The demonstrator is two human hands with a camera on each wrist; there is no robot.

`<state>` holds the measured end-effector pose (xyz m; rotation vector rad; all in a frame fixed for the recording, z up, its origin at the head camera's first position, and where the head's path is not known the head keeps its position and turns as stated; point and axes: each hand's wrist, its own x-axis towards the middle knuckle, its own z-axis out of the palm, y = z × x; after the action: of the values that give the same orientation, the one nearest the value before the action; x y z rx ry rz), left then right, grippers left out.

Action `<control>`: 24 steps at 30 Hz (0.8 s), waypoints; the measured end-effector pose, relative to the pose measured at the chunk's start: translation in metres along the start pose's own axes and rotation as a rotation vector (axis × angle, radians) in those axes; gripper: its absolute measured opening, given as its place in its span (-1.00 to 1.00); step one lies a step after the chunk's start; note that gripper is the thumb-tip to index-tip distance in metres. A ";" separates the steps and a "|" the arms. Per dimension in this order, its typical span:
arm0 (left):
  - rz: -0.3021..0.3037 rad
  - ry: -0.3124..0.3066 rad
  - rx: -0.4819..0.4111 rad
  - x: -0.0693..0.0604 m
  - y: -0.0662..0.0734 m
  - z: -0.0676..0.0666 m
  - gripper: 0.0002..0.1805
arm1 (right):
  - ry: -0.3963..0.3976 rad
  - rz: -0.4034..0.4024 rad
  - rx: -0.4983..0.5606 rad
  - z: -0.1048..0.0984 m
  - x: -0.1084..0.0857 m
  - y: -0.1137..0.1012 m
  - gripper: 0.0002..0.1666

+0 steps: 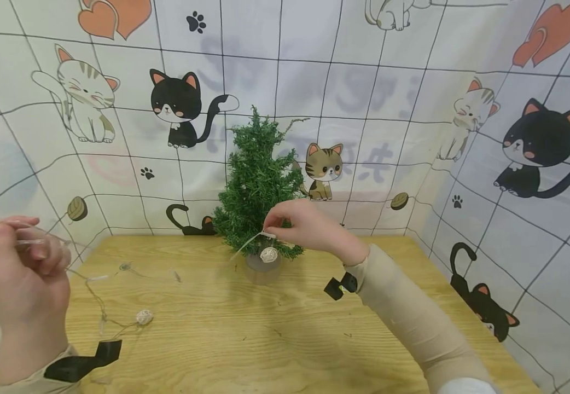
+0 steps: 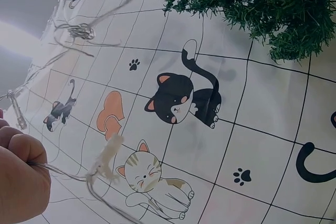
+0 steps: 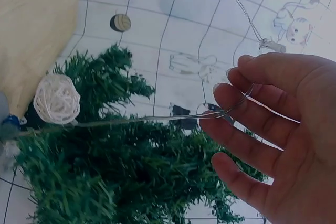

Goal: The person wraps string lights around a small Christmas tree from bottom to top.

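A small green artificial Christmas tree (image 1: 260,175) stands in a pale round base (image 1: 263,268) at the back of the wooden table. At the tree's lower front, my right hand (image 1: 304,224) pinches the thin wire of a string of lights (image 3: 244,11). A white woven ball (image 1: 268,255) hangs on the wire just below that hand, in front of the base. My left hand (image 1: 21,268), raised at the far left, grips another stretch of the wire (image 2: 63,172) in curled fingers. In the left wrist view a whitish lamp piece (image 2: 107,160) hangs beside the fist.
More of the light string lies on the left of the table (image 1: 206,339), with another woven ball (image 1: 144,317). Small dark bits are scattered on the wood. A cat-printed cloth (image 1: 275,33) stands behind and at both sides.
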<state>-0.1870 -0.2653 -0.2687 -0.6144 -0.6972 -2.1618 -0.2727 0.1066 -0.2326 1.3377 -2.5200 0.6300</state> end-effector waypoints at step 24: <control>-0.023 0.003 0.110 -0.007 -0.013 0.006 -0.68 | 0.154 0.325 0.281 -0.048 -0.012 0.075 -0.76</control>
<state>-0.1922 -0.2509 -0.2722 -0.5476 -0.8192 -2.1289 -0.3282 0.1750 -0.2153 0.9120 -2.6112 1.1428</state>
